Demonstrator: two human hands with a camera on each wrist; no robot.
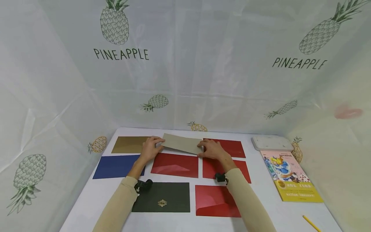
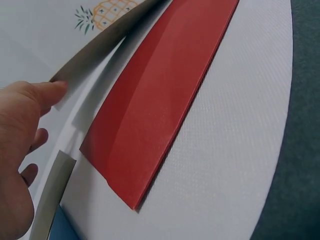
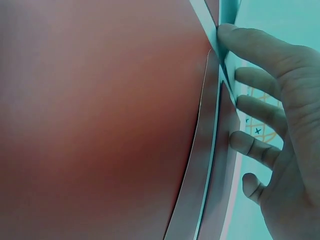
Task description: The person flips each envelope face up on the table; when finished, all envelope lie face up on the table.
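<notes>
A grey-beige rectangular card or envelope (image 1: 181,143) is held at the back middle of the white table, tilted up off it. My left hand (image 1: 149,149) pinches its left end, and my right hand (image 1: 213,150) grips its right end between thumb and fingers. In the left wrist view, a fingertip of the left hand (image 2: 22,120) meets the lifted card's edge (image 2: 92,55). The right wrist view has the right hand (image 3: 295,120) at the thin edge of the card (image 3: 225,75). A red card (image 1: 175,165) lies just in front of the held one.
Flat about the hands lie gold (image 1: 126,144), blue (image 1: 114,167) and dark green (image 1: 162,191) cards, plus more red ones (image 1: 215,199). At right are a colourful book (image 1: 290,174), a white case (image 1: 272,143) and a yellow pencil (image 1: 311,223). Pineapple-printed sheeting (image 1: 203,74) encloses the table.
</notes>
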